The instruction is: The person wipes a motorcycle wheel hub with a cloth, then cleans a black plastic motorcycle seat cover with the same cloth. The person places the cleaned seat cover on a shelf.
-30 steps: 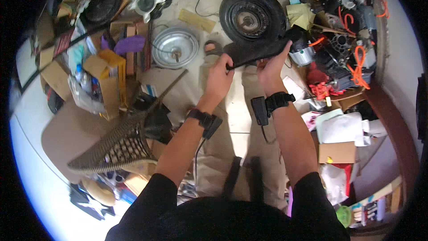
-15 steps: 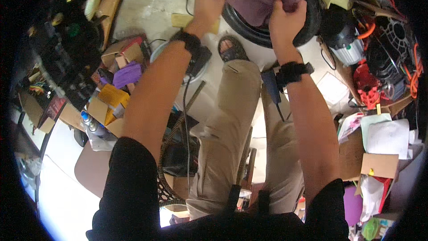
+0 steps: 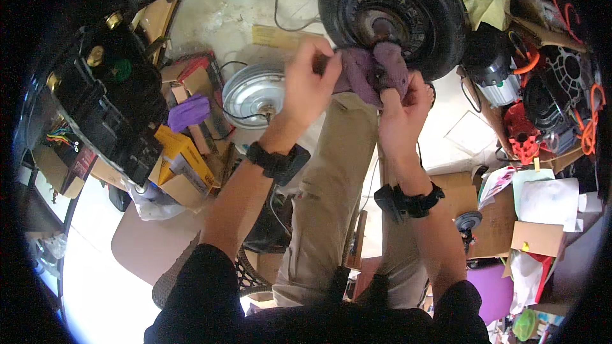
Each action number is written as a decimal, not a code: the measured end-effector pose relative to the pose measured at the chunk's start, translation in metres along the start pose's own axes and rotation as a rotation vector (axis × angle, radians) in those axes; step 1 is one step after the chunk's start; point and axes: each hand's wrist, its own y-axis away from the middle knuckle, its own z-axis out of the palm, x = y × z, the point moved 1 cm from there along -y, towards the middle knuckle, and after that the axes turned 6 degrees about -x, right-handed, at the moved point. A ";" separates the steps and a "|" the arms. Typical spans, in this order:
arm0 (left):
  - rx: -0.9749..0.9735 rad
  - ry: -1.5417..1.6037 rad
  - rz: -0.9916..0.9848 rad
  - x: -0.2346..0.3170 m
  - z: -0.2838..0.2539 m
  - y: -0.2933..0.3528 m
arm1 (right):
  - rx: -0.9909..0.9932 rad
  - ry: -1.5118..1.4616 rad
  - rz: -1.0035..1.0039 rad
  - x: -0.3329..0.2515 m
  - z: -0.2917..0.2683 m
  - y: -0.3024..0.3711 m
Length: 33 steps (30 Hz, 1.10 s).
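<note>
A crumpled dull-purple cloth [image 3: 360, 73] is stretched between my two hands, just above my knees. My left hand [image 3: 309, 83] is closed, thumb and fingers pinched at the cloth's left edge. On the other side, my right hand [image 3: 405, 114] grips its lower right part with bent fingers. Right beyond the cloth lies a black tyre on a dark wheel rim [image 3: 347, 19], with a round hub in its middle. The cloth overlaps the near edge of the wheel; whether they touch I cannot tell.
A silver round hub motor [image 3: 245, 86] with a cable lies left of my left hand. Beyond it are cardboard boxes, a purple packet [image 3: 189, 113] and a yellow box [image 3: 185, 159]. At right stand a motor [image 3: 500, 83], a red part [image 3: 523, 130] and papers [image 3: 545, 197].
Both hands have drawn the cloth back toward me, from over the wheel to above my knees. More of the tyre and rim shows, and the silver hub motor is less covered by my left arm.
</note>
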 end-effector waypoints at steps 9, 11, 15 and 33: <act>0.117 0.125 -0.179 -0.009 -0.032 0.018 | -0.002 0.065 -0.083 -0.030 0.000 -0.015; 0.184 0.170 -0.072 -0.012 -0.029 -0.010 | 0.063 0.142 -0.200 -0.040 0.006 -0.039; 0.197 -0.357 0.318 -0.045 -0.012 -0.082 | 0.139 0.053 -0.257 -0.023 0.021 -0.105; -0.162 -0.160 -0.008 -0.123 0.046 -0.168 | -0.450 1.387 -0.915 -0.033 -0.016 -0.207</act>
